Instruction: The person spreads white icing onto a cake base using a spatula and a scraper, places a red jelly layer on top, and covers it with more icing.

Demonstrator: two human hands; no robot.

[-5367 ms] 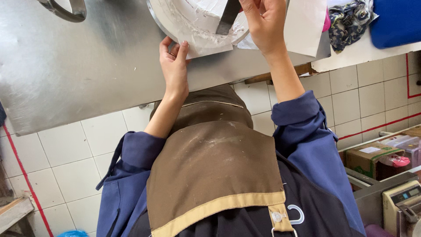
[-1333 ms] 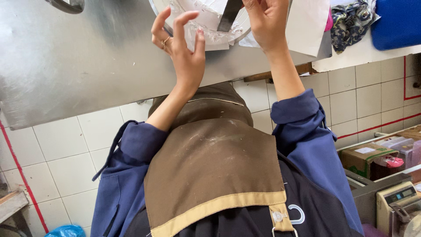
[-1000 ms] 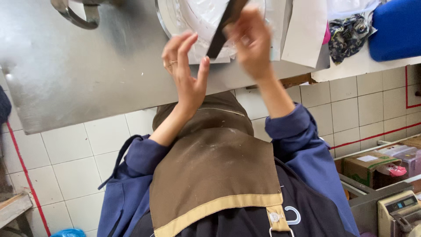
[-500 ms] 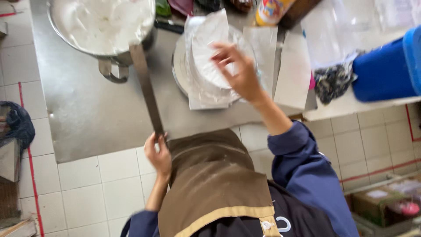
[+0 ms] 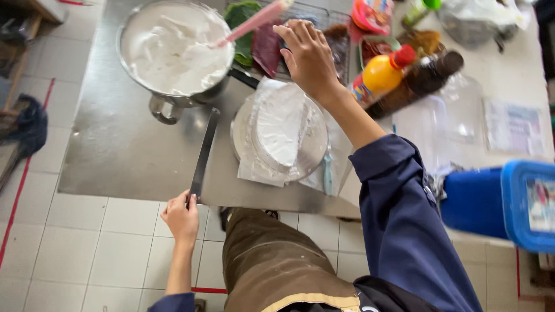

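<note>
Spatula (image 5: pixel 203 153), long blade lying on the bench (image 5: pixel 115 150), points away toward the pot (image 5: pixel 173 52); left hand (image 5: pixel 182 216) grips its handle, right hand (image 5: pixel 309 58) hovers loosely spread.

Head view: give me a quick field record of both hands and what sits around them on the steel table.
left hand: holds the long flat blade by its near end, at the table's edge
right hand: raised, open, above the round white cake
cake: on paper on a round stand
pot: full of white cream, pink spatula resting in it
table: bare steel near the blade
</note>
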